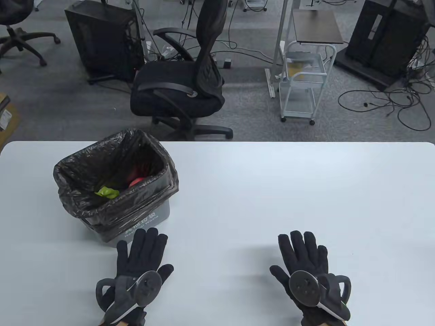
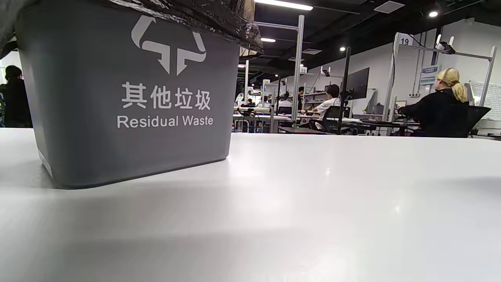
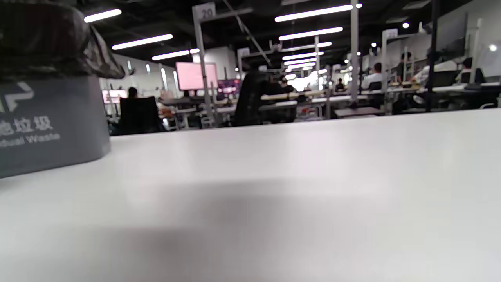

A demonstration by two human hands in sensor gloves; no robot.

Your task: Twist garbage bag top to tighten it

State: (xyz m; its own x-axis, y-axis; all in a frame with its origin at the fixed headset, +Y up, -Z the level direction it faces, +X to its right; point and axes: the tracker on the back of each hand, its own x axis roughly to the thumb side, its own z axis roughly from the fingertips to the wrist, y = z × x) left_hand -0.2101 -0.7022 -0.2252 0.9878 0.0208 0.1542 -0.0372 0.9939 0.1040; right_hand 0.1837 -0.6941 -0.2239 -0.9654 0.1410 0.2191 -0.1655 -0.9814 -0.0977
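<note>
Flat on the white worktop [image 1: 258,190]: left hand [image 1: 141,263] and right hand [image 1: 306,263], palms down, fingers [image 1: 149,242] spread and released, grasping nothing. Tracker [image 1: 146,288] strapped across the back of each. Well apart from one another, both near the front edge.

At the left rear of the worktop: grey bin [image 1: 136,224], upright, marked "Residual Waste" on the front wall [image 2: 129,98]. Lined with a black bag [image 1: 85,200], its top folded down over the rim all round, mouth wide and untwisted. Inside, at the bottom: a green crumpled scrap [image 1: 107,192] and something red [image 1: 136,181] beside it, too hidden to name.

Left fingertips just short of the bin's front wall; touching or not, cannot tell. Right hand far from bin and bag.

From the left wrist: bin close and large at the left, bag edge [image 2: 203,15] hanging over its upper rim, bare worktop to the right. From the right wrist: bin at the left edge [image 3: 47,125], blurred, bag bunched above it. No fingers in either wrist view.

Beyond the worktop: black office chair [image 1: 183,78] on the grey floor, white trolley [image 1: 306,85] to its right.
</note>
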